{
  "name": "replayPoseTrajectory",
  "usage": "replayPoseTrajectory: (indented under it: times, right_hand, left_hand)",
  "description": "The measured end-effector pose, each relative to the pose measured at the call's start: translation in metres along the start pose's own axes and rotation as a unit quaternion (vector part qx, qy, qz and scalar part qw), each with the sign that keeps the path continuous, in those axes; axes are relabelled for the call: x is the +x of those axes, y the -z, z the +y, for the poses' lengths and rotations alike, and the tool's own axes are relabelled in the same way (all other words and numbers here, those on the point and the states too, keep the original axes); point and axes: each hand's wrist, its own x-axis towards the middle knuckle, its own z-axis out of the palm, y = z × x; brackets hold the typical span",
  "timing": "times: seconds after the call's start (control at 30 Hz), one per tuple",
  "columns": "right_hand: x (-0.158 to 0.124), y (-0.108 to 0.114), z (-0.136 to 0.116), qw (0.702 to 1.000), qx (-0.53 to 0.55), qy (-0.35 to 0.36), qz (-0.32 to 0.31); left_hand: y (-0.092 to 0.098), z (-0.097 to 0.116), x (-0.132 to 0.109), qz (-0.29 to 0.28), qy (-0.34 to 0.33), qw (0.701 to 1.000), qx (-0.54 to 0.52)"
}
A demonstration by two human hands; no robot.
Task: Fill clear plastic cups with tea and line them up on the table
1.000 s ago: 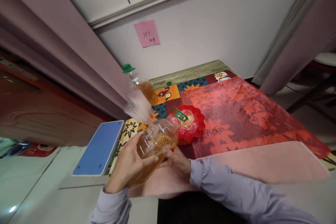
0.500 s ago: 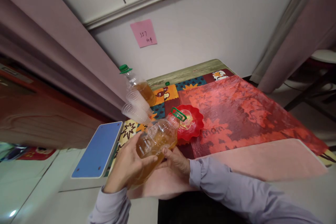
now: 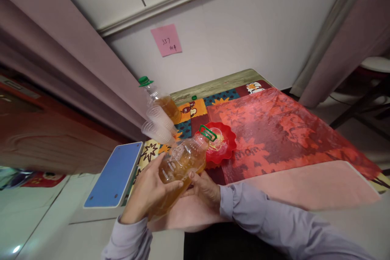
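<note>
Between my two hands a large clear oil bottle [image 3: 187,156] with yellow-brown liquid is held tilted, its neck pointing away and to the right. My left hand [image 3: 149,187] is wrapped round the bottle's left side, and my right hand [image 3: 202,187] grips its lower right side, with some fingers hidden beneath. A green handle ring [image 3: 208,133] sits at the neck. The mouth is over a red scalloped dish [image 3: 228,142], in which a clear cup [image 3: 217,140] stands; whether liquid is flowing is hard to make out.
Two stacks of clear plastic cups [image 3: 157,131] stand left of the dish. Behind them is a second bottle [image 3: 166,103] with a green cap. A small green cap [image 3: 194,98] lies near the table's back edge. A blue board [image 3: 114,176] is at the left; red film [image 3: 274,130] covers the right side.
The bottle and both hands keep almost the same place and tilt. The view has shifted very slightly.
</note>
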Motion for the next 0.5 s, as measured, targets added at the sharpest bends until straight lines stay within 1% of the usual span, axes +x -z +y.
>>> replayPoseTrajectory:
  times: [0.3, 0.5]
  right_hand:
    - [-0.0006, -0.0018, -0.0024, 1.000, 0.001, 0.002, 0.000]
    - [-0.0004, -0.0010, -0.0023, 1.000, 0.000, 0.001, 0.000]
  left_hand:
    - [-0.0001, -0.0017, 0.0027, 0.004, -0.005, 1.000, 0.005]
    - [0.0029, 0.0039, 0.0038, -0.003, -0.002, 1.000, 0.007]
